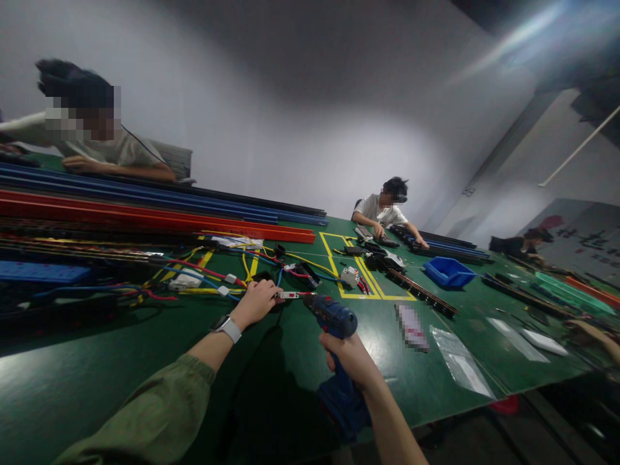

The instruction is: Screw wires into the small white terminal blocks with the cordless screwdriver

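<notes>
My right hand (351, 355) is wrapped round the grip of a blue cordless drill (336, 316), its nose pointing left. A thin bit reaches from the drill to a narrow white part (289, 295) with red marks; whether bit and part touch is too small to tell. The fingers of my left hand (259, 302) are closed on the near end of that white part, and a dark piece under them is mostly hidden. Yellow, blue and red wires (213, 274) lie around my left hand. Just beyond is a black block (307, 274) with wires.
Orange channels (271, 232) and blue channels (242, 205) run along the back left. A white breaker (349, 276), a copper-coloured strip (421, 292), a blue bin (448, 272) and a plastic bag (460, 361) lie to the right. Co-workers sit across the green table (271, 400).
</notes>
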`<state>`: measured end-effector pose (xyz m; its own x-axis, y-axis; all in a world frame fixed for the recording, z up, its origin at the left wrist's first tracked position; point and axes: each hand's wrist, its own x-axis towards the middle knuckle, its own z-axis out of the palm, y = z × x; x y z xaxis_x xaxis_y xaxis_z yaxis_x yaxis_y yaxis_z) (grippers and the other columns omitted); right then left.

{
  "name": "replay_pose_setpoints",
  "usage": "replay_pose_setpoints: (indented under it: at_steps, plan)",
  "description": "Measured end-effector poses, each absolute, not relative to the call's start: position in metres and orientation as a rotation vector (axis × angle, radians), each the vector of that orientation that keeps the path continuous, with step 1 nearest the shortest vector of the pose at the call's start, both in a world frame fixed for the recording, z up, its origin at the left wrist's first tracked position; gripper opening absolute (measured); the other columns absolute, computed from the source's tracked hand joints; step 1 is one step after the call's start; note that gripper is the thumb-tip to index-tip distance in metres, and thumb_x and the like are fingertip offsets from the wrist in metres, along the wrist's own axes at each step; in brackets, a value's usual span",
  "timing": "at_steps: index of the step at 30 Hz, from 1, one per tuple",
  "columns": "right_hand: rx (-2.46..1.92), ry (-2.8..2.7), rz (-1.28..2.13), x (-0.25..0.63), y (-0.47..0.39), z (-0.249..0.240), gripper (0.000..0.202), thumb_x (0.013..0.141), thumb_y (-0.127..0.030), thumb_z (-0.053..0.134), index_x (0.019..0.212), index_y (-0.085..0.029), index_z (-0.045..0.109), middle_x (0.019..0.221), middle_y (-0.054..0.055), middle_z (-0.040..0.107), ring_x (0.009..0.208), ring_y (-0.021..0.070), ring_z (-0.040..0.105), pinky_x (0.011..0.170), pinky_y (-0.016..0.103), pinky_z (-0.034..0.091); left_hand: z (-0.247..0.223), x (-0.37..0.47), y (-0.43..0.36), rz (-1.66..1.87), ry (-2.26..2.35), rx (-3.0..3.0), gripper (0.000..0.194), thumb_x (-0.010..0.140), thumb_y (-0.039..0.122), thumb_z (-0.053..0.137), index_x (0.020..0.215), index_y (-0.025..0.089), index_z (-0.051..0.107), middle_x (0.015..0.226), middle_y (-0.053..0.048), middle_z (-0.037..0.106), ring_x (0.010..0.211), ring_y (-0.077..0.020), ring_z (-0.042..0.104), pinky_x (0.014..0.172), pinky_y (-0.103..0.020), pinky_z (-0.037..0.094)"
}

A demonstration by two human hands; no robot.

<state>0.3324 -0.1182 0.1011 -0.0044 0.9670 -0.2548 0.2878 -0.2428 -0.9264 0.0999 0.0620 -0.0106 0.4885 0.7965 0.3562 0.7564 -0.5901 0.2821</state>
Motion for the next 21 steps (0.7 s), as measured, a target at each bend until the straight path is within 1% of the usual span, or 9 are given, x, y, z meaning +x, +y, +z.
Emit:
replay_pose_setpoints:
  at_steps: [5,12,21]
  plan:
    - [-1.609,-1.345,1.212,0.33,-0.122,0.105,0.013,0.075,-0.03,0.057,0.071,-0.019,0.053,0.04,-0.007,0.045,0.038,0.0107,0.044,0.046,0.024,0.036,-0.01,0.099,0.06,0.728,1.381,2.643,0.03,0.092,0.041,0.049,0.114,0.03,0.065,0.106,-0.008,0.061,0.099,-0.0251,0.051,0.089,-0.041,0.031]
    - [-1.571,-1.373,1.213,0.33,-0.124,0.104,0.013,0.076,-0.028,0.056,0.068,-0.02,0.05,0.04,-0.007,0.044,0.038,0.0101,0.043,0.046,0.023,0.036,-0.008,0.098,0.057,0.716,1.368,2.671,0.029,0.092,0.04,0.047,0.112,0.028,0.066,0.106,-0.008,0.061,0.101,-0.0248,0.05,0.089,-0.041,0.031]
    - [-1.504,-1.303,1.243,0.334,-0.123,0.094,0.013,0.074,-0.027,0.059,0.075,-0.02,0.049,0.044,-0.008,0.045,0.038,0.0107,0.046,0.043,0.022,0.035,-0.006,0.101,0.052,0.73,1.389,2.686,0.029,0.092,0.042,0.048,0.11,0.028,0.066,0.107,-0.008,0.062,0.1,-0.0244,0.051,0.088,-0.04,0.032]
